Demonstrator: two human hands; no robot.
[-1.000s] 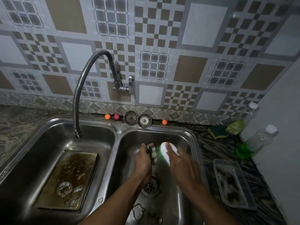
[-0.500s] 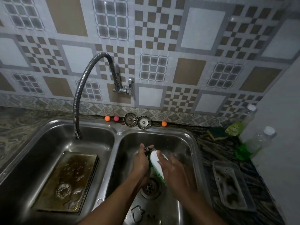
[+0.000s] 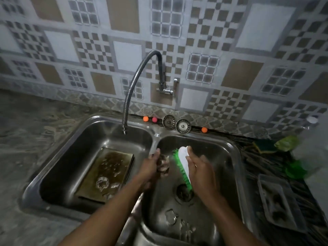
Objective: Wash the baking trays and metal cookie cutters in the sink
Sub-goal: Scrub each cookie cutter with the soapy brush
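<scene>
Over the right sink basin point(image 3: 223, 157), my left hand point(image 3: 150, 167) grips a small soapy metal cookie cutter point(image 3: 164, 165). My right hand point(image 3: 200, 170) holds a white scrub brush point(image 3: 183, 160) with green bristles, its bristle side turned toward the cutter, a small gap between them. A dirty baking tray point(image 3: 106, 173) lies flat in the left basin point(image 3: 71, 157), with a flower-shaped cutter point(image 3: 102, 182) on it. More cutters point(image 3: 171, 216) lie on the floor of the right basin near me.
The flexible faucet point(image 3: 134, 86) arches over the left basin, no water visibly running. Two drain strainers point(image 3: 176, 124) and small coloured balls point(image 3: 145, 118) sit on the back ledge. On the right counter stand a plastic tray point(image 3: 280, 201), a sponge point(image 3: 264, 145) and soap bottles point(image 3: 301, 157).
The brush swept toward the cutter and back to its right side in a scrubbing motion. The camera view shifted left, so the sink sits further right in frame.
</scene>
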